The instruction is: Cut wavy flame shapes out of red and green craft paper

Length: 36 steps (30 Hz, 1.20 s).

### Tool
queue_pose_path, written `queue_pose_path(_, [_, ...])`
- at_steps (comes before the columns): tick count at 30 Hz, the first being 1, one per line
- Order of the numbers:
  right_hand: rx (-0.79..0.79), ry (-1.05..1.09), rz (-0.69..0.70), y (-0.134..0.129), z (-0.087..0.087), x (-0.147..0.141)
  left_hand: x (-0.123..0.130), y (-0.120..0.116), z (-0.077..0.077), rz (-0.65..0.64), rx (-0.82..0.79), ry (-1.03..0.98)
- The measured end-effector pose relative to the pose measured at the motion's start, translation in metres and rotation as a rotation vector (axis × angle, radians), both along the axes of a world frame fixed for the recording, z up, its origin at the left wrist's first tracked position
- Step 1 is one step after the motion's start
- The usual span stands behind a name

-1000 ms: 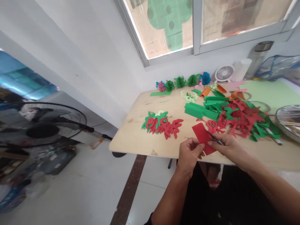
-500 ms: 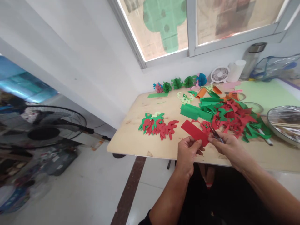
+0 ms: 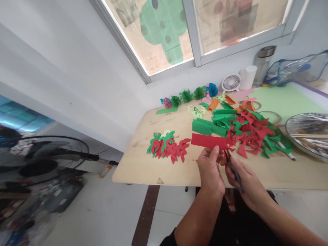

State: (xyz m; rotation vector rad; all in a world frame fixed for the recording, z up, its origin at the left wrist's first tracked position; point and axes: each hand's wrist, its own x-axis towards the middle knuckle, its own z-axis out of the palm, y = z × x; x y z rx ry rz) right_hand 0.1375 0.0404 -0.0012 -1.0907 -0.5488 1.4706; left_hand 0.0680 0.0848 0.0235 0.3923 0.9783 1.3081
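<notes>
paper strip [image 3: 205, 140], red, looks light and easily creased, best pinched by an edge; the left hand [image 3: 211, 167] pinches it, the right hand [image 3: 246, 182] grips scissors [image 3: 235, 173].

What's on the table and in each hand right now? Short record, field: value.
left hand: hand pinches a red rectangular paper strip near its right end
right hand: hand holds dark-bladed scissors, blades by that end; cutting contact unclear
surface: pale wooden table
left side: cluster of red and green paper cutouts
right side: heap of red and green paper pieces
back edge: row of pink, green and blue folded-paper figures; small round white fan
</notes>
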Motion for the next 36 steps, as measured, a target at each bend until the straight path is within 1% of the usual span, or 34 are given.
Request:
queue_pose_path(5, [0.038, 0.012, -0.089, 0.002, -0.003, -0.010, 0.003, -0.005, 0.004, -0.009, -0.008, -0.053])
queue_pose_path(11, [0.080, 0.026, -0.122, 0.006, -0.003, -0.016, 0.000, -0.008, 0.006, 0.014, 0.029, -0.088])
queue_pose_path(18, [0.091, -0.022, -0.156, 0.010, 0.001, -0.024, -0.003, -0.008, 0.004, -0.014, 0.037, -0.089])
queue_pose_path(22, [0.102, -0.044, -0.167, 0.012, 0.000, -0.025, -0.002, -0.007, 0.002, 0.011, 0.029, -0.095])
queue_pose_path(30, [0.104, -0.032, -0.160, 0.012, -0.003, -0.020, 0.003, -0.006, 0.002, -0.003, 0.012, -0.072])
queue_pose_path(36, [0.094, -0.030, -0.182, 0.013, -0.004, -0.017, 0.007, -0.007, 0.001, 0.003, 0.016, -0.075])
